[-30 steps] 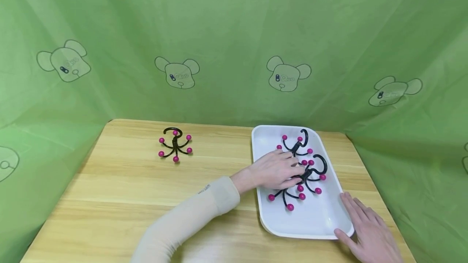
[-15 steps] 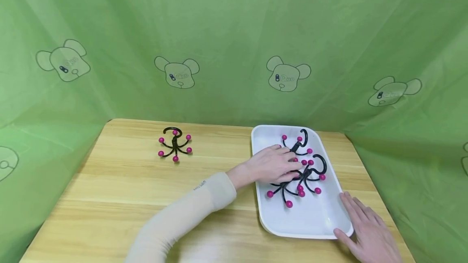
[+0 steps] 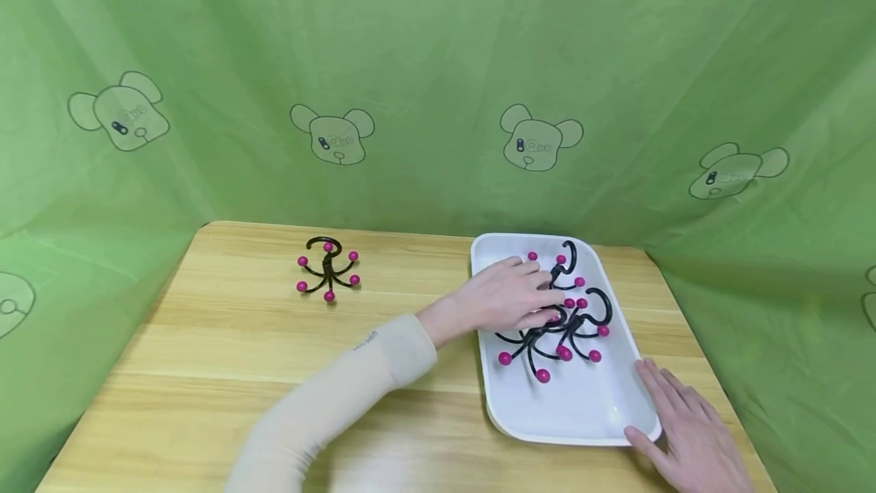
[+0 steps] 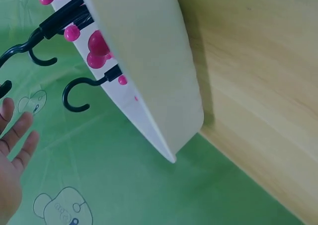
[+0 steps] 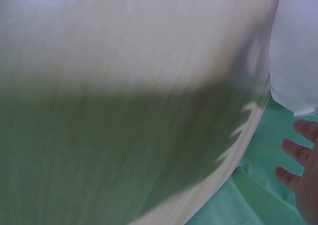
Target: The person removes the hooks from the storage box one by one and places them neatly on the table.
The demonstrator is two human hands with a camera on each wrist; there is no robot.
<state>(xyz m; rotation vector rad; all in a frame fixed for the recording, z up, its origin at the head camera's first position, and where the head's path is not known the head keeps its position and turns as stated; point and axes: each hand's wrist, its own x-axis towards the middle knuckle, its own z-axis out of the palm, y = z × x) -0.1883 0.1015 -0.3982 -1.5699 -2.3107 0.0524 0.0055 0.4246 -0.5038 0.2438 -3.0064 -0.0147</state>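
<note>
Three black multi-arm hanging hooks with pink ball tips lie in a white tray (image 3: 571,417). My left hand (image 3: 509,297) reaches over the tray's left side, thumb and index finger pinching the front hook (image 3: 532,337) near its curved top. In the left wrist view, three fingers (image 4: 17,135) of that hand extend loosely below a black hook end. A right hook (image 3: 573,326) overlaps the front one. The back hook (image 3: 563,271) is partly covered by my fingers. My right hand (image 3: 694,428) rests with straight fingers against the tray's lower right corner.
A fourth hanging hook (image 3: 328,268) of the same kind stands on the wooden table (image 3: 274,356), left of the tray near the back edge. A green curtain (image 3: 438,97) with bear-head drawings hangs behind the table and at both sides.
My left hand has drawn slightly left and back, and the front hook has shifted a little toward the back of the tray. The right hand and the tray keep their place.
</note>
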